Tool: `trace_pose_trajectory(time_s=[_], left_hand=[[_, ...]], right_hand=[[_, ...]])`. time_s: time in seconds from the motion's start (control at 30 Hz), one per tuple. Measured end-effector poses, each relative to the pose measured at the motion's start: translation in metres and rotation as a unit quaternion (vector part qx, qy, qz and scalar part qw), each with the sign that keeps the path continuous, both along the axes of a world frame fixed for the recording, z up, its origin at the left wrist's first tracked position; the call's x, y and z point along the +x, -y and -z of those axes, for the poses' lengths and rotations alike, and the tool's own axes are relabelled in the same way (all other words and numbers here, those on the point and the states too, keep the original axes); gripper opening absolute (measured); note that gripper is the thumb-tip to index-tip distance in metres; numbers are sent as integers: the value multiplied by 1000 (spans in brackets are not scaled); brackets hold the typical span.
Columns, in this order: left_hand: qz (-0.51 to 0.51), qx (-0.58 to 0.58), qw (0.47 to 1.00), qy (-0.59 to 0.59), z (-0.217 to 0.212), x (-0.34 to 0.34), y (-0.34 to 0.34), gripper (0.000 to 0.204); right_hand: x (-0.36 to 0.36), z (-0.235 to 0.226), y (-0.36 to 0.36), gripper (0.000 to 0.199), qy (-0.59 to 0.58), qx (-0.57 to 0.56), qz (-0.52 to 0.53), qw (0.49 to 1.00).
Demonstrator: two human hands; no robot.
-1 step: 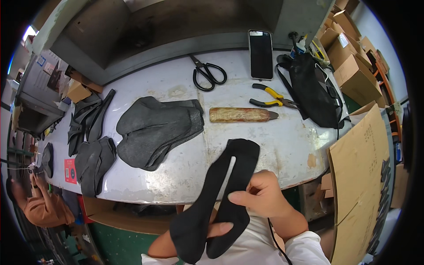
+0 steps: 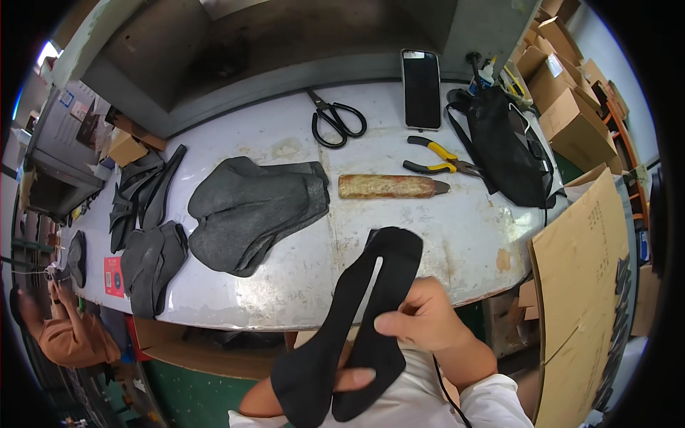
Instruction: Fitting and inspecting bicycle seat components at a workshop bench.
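Note:
A black shoe upper (image 2: 385, 285), flat and flexible with a long slit down its middle, is held up between my two hands in front of the table's near edge. My left hand (image 2: 354, 379) grips the lower part, its thumb on top of the piece and most of its fingers hidden underneath. At the right edge, my right hand (image 2: 421, 314) pinches the piece between thumb and curled fingers. Beyond it on the table lie a wooden-handled knife (image 2: 389, 186) with a short blade and a stack of dark grey uppers (image 2: 250, 210).
Black-handled scissors (image 2: 335, 123), yellow-and-black pliers (image 2: 442, 158), a phone (image 2: 422, 89) and a black bag (image 2: 510, 146) occupy the far side. More grey pieces (image 2: 153, 267) lie at left. A cardboard sheet (image 2: 581, 285) stands at right. Another person (image 2: 75, 335) is at far left.
The upper's far end has shifted slightly right and toward me. My right hand has moved a little right with it. Both hands keep their hold.

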State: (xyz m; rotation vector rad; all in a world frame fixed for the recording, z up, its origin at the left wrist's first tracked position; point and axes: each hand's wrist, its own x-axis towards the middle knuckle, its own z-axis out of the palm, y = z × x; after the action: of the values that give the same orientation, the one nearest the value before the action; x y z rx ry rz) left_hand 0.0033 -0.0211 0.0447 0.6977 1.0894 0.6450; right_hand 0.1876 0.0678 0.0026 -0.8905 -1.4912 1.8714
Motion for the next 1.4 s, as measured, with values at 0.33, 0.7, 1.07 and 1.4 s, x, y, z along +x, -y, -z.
trace_pose_trajectory(time_s=[0.33, 0.7, 1.07, 1.4], left_hand=[[248, 161, 942, 156, 14, -14, -4, 45], [-130, 185, 965, 134, 55, -25, 27, 49], [-276, 275, 915, -102, 74, -7, -19, 85], [-258, 236, 929, 125, 55, -5, -19, 114]], right_hand=[[-13, 18, 26, 34, -211, -138, -100, 963], [-14, 24, 23, 78, -149, -156, -46, 975], [-17, 29, 32, 36, -119, -171, -75, 975], [-19, 25, 30, 23, -78, 328, 23, 941]])
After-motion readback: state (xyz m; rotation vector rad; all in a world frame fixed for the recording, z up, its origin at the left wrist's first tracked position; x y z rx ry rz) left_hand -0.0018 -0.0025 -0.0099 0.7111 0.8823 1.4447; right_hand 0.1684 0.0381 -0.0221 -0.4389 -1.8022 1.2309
